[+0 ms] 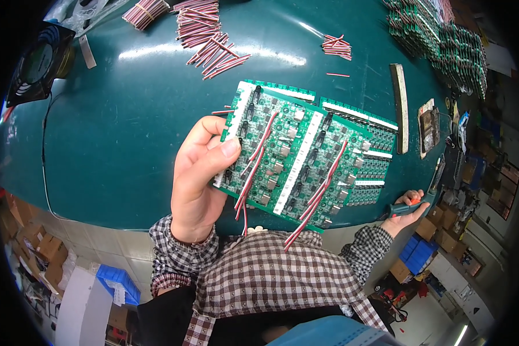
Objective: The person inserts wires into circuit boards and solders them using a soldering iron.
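Note:
My left hand is closed on the left edge of a green circuit board panel, thumb on top, holding it tilted above the table. Short red, white and black wires hang from two columns of the panel, their loose ends dangling past its near edge. Partly hidden behind it, more green boards lie on the table. Over at the table's right edge, my right hand is wrapped round the teal handle of what looks like a soldering iron, apart from the panel.
The green table carries wire bundles, a small wire pile and a single wire. Stacked boards stand far right, near a narrow bar and a small tray. A black fan sits far left.

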Available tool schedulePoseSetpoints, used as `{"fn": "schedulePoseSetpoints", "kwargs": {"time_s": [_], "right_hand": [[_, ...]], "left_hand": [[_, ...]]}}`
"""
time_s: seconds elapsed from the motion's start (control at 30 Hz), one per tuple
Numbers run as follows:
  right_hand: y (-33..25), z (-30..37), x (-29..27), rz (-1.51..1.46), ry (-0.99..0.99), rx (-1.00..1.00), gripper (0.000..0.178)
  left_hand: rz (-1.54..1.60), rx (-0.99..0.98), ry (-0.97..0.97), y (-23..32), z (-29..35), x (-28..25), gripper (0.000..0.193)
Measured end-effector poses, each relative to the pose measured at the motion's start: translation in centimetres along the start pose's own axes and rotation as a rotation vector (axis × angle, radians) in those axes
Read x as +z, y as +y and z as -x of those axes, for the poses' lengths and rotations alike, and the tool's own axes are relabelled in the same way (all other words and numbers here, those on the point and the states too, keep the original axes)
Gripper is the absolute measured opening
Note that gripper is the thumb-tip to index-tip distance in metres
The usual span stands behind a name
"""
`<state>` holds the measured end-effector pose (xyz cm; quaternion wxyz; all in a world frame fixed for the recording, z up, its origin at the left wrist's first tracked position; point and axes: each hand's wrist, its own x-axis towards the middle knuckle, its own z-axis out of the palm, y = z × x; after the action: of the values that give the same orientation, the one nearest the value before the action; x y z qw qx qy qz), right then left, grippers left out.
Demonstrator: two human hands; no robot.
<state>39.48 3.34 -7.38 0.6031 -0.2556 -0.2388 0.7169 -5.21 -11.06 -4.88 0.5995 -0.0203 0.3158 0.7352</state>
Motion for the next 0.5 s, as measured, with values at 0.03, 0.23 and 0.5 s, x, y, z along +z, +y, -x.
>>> {"fn": "schedulePoseSetpoints", "kwargs": {"time_s": [0.03,0.23,0.5], "right_hand": [[0.07,-0.01,0.08,0.005,0.0,-0.007,0.033],[0.22,0.08,0.56,0.025,0.041,-0.021,0.034],[0.16,0.11,0.5,0.036,0.053,-0.019,0.033]], "left_hand": [[0.009,-0.004,0.001,0.01,0.0,0.04,0.016],[0.011,-0.03,-0.01,0.15,-0.02,-0.28,0.017],[0.033,-0.053,-0.004,0.07,-0.1,-0.26,0.017]]}}
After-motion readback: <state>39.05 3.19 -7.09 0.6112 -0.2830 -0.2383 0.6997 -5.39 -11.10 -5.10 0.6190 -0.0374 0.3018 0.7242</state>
